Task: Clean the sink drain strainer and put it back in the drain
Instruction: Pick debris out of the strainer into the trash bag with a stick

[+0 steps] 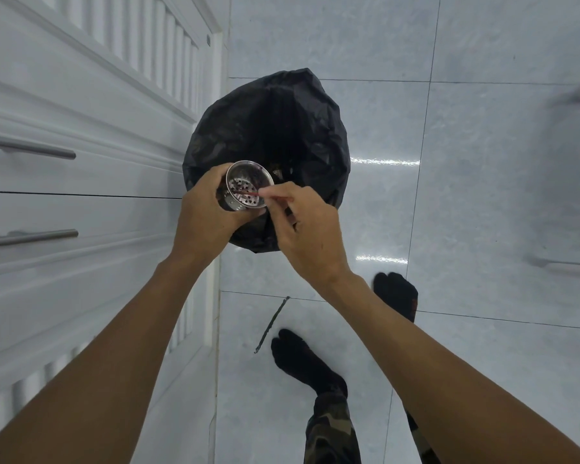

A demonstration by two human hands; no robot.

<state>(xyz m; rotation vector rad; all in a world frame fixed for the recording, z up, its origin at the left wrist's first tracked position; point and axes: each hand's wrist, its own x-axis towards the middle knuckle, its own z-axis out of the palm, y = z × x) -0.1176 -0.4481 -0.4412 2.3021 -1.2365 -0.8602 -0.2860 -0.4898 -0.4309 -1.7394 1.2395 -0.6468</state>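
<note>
A steel drain strainer (246, 182), a small cup with holes in its bottom, is held over a bin lined with a black bag (272, 128). My left hand (208, 212) grips the strainer's wall from the left, its open side facing me. My right hand (307, 229) pinches a thin reddish stick (250, 194) whose tip reaches inside the strainer onto the perforated bottom. The sink and its drain are out of view.
White cabinet doors with metal bar handles (31, 149) run along the left. The floor is pale glossy tile. A thin dark stick (272, 324) lies on the floor near my feet in black socks (298, 356). Blurred metal bars (576, 95) show at the right edge.
</note>
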